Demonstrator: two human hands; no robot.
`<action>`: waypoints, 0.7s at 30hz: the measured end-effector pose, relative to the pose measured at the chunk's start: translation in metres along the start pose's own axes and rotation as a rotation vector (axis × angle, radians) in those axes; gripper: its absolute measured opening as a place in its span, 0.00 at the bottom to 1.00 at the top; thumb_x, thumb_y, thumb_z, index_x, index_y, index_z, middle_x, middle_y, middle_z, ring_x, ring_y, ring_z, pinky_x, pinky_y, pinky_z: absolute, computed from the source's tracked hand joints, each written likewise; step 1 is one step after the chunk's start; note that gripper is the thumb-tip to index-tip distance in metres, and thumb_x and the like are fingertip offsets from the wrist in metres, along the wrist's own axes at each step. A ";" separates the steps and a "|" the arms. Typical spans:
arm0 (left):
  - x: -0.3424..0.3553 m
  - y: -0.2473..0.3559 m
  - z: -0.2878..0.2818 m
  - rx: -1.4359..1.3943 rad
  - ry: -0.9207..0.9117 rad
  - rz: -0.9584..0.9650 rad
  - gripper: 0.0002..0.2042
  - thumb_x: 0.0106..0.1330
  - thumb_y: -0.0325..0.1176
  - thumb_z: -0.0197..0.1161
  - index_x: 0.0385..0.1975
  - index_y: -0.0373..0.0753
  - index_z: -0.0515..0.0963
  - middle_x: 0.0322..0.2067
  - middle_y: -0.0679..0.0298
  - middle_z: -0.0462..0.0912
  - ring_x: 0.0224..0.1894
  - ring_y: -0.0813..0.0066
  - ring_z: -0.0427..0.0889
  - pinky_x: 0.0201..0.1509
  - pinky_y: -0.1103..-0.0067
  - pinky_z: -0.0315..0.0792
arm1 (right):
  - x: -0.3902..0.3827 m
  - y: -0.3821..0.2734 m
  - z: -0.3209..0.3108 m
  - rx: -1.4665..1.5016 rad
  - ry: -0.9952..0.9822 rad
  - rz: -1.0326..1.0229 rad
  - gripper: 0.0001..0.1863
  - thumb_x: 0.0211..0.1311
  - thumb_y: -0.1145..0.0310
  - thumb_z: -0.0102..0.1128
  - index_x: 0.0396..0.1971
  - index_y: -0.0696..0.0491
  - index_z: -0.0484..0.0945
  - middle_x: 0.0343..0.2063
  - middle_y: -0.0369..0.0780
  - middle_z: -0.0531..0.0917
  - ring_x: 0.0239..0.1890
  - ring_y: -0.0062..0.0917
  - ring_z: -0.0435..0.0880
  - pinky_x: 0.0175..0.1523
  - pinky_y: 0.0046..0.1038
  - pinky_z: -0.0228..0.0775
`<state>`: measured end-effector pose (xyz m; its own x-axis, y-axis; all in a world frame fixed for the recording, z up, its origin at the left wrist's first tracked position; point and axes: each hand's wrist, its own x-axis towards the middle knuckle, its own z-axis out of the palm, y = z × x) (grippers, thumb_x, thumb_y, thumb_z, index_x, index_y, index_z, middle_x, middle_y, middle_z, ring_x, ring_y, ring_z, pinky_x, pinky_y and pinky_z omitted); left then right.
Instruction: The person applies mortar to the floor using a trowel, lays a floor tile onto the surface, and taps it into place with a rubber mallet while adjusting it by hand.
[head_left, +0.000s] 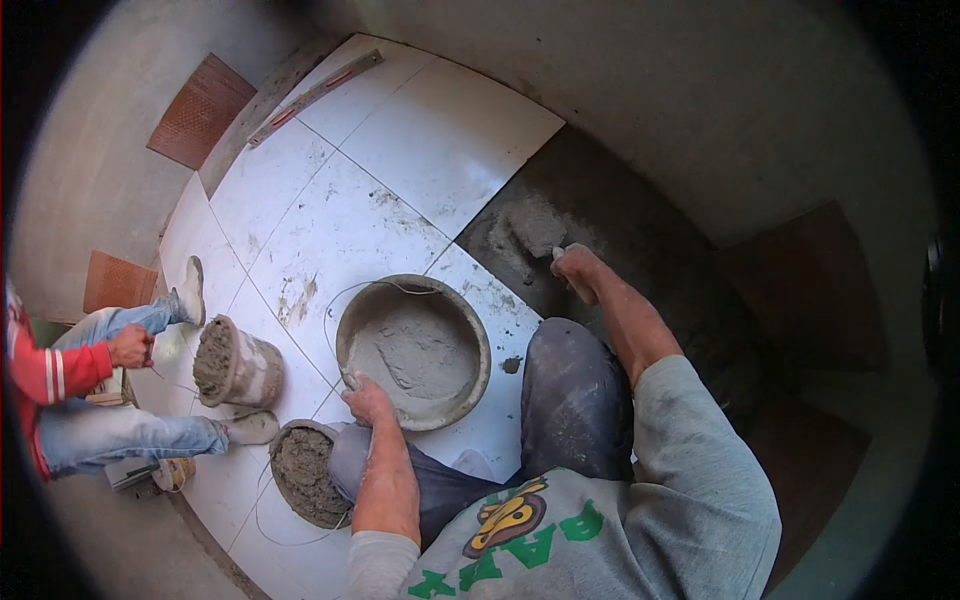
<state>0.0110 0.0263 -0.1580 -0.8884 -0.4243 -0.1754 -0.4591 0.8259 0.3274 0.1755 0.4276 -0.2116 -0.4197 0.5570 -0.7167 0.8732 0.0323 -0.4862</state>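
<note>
My left hand (369,400) is closed on the near left rim of a wide round basin (478,385), which holds dry grey cement powder (415,350). To the right, my right hand (578,268) grips what looks like a trowel by its pale handle (557,254), low over the dark bare floor (610,200). Its blade is hard to tell from the light grey powder (530,225) scattered there. The basin stands on white floor tiles (340,225), close to my bent knee. Left of my leg sits a bucket of wet mortar (305,475) with a wire handle.
At the left a co-worker in a red sleeve (80,370) holds a hand (131,346) near a tilted mortar bucket (255,370). A spirit level (315,97) lies along the far tile edge. Reddish-brown tiles (203,110) lean on the walls, and several more stand at the right (810,290).
</note>
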 end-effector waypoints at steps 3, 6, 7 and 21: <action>-0.006 0.005 0.005 -0.012 -0.040 0.002 0.30 0.61 0.53 0.52 0.49 0.29 0.65 0.41 0.41 0.76 0.45 0.43 0.75 0.51 0.60 0.67 | 0.025 0.016 -0.009 0.012 0.156 -0.027 0.16 0.38 0.68 0.60 0.29 0.62 0.79 0.28 0.48 0.82 0.28 0.35 0.83 0.33 0.35 0.73; -0.004 0.007 0.004 0.006 -0.026 -0.003 0.29 0.61 0.53 0.52 0.48 0.29 0.65 0.40 0.40 0.76 0.45 0.42 0.75 0.51 0.59 0.67 | 0.028 0.007 -0.021 0.140 0.095 0.079 0.16 0.39 0.68 0.60 0.30 0.62 0.79 0.29 0.48 0.82 0.32 0.36 0.82 0.36 0.36 0.73; 0.002 0.001 0.004 0.013 -0.020 -0.016 0.29 0.61 0.53 0.52 0.48 0.29 0.65 0.40 0.40 0.76 0.45 0.42 0.75 0.51 0.59 0.67 | 0.019 -0.004 -0.020 0.132 0.080 0.078 0.16 0.39 0.68 0.60 0.30 0.62 0.79 0.29 0.48 0.82 0.32 0.36 0.82 0.36 0.36 0.73; 0.000 0.007 0.007 0.041 -0.044 -0.011 0.30 0.61 0.54 0.50 0.48 0.29 0.65 0.41 0.40 0.76 0.46 0.43 0.75 0.51 0.60 0.67 | 0.019 -0.011 -0.002 0.121 0.038 0.050 0.13 0.37 0.67 0.58 0.22 0.61 0.79 0.27 0.48 0.82 0.27 0.33 0.82 0.29 0.35 0.71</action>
<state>0.0077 0.0344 -0.1622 -0.8815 -0.4176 -0.2203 -0.4677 0.8360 0.2869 0.1582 0.4394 -0.2184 -0.3649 0.5864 -0.7231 0.8555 -0.0952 -0.5089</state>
